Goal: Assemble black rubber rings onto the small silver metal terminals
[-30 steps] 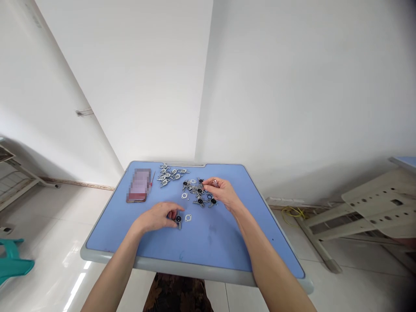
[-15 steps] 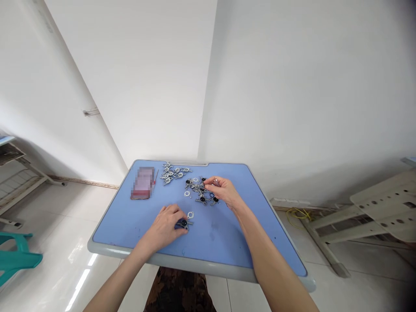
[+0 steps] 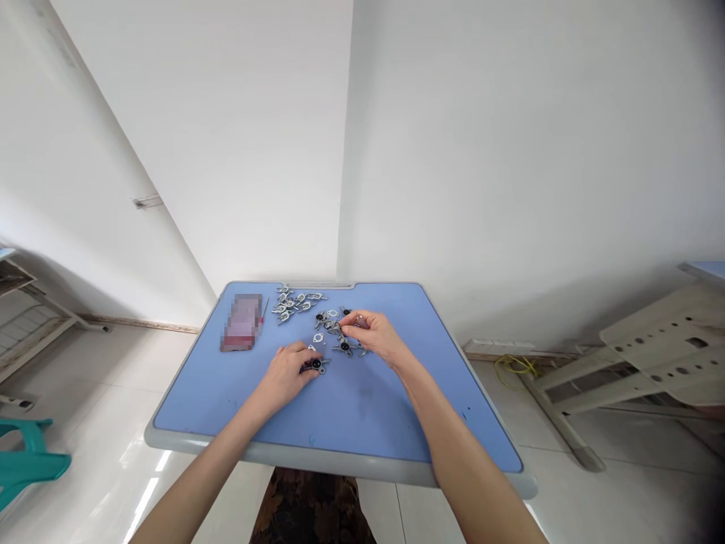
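My left hand [image 3: 290, 372] is closed on a small metal part with a black round centre [image 3: 316, 364], low over the blue table [image 3: 374, 408]. Over the right-hand cluster of parts, my right hand [image 3: 371, 332] has its thumb and fingertips pinched together; what they hold is too small to make out. Beneath and beside it lie several metal parts with black centres [image 3: 345, 347]. Flat pale gaskets [image 3: 318, 338] lie among them, one partly behind my left fingertips. Farther left is a pile of several metal brackets [image 3: 288, 304].
A pixelated rectangular object [image 3: 242, 321] lies at the table's left, with a thin red-handled tool [image 3: 263, 311] beside it. A white wall [image 3: 481, 151] rises behind. A green stool [image 3: 31, 457] stands at left, a beige desk frame [image 3: 640, 363] at right.
My left hand and the part in it have moved away from the table's front edge. My right hand has shifted left over the cluster. The camera view has turned slightly.
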Motion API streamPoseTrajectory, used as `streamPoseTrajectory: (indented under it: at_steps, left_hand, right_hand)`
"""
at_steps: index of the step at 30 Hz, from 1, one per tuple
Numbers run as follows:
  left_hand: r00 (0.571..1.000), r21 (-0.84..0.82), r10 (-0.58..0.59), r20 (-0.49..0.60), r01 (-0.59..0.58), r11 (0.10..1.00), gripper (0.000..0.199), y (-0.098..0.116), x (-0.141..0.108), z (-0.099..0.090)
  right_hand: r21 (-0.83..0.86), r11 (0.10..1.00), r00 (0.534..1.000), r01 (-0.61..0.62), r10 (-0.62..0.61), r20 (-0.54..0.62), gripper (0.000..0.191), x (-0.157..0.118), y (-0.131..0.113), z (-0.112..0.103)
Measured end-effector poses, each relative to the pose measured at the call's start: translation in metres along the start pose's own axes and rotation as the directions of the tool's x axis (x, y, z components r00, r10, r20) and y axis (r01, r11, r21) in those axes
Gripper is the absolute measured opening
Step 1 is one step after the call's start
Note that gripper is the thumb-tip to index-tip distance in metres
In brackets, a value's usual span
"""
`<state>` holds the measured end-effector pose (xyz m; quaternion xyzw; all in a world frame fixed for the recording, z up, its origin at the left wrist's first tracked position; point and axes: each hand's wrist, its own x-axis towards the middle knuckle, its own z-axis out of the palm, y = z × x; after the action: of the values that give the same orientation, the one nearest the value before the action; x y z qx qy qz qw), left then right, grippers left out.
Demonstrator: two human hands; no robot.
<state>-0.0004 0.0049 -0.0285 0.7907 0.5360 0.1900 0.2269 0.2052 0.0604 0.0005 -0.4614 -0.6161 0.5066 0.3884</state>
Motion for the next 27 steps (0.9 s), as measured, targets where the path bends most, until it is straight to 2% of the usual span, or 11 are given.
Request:
streamPoseTrajectory:
  at_steps: [5,8,15,21,27]
  left_hand:
    - [0.998,-0.149,0.059,0.024,-0.055,0.987,0.026,-0.011,0.005,-0.004]
    - [0.996,-0.214,0.086,0.021,-0.080,0.973,0.022,-0.016,0.006,-0.004]
    - [0.994,-0.201,0.111,0.008,-0.107,0.974,0.010,-0.015,0.007,-0.007]
    - [0.992,-0.192,0.123,-0.002,-0.121,0.974,0.011,-0.012,0.006,-0.010]
    - [0.994,-0.254,0.111,-0.012,-0.111,0.961,0.017,-0.013,0.005,-0.008]
  right_hand:
    - [-0.192,0.975,0.984,0.108,-0.078,0.159,0.012,-0.005,0.003,0.016]
    - [-0.322,0.932,0.970,0.167,-0.098,0.222,0.014,-0.009,0.005,0.024]
    - [-0.497,0.833,0.952,0.243,-0.106,0.287,0.016,-0.014,0.001,0.033]
    - [-0.548,0.796,0.952,0.258,-0.111,0.285,0.014,-0.012,0.004,0.036]
    - [-0.529,0.805,0.951,0.268,-0.133,0.280,0.015,-0.013,0.002,0.036]
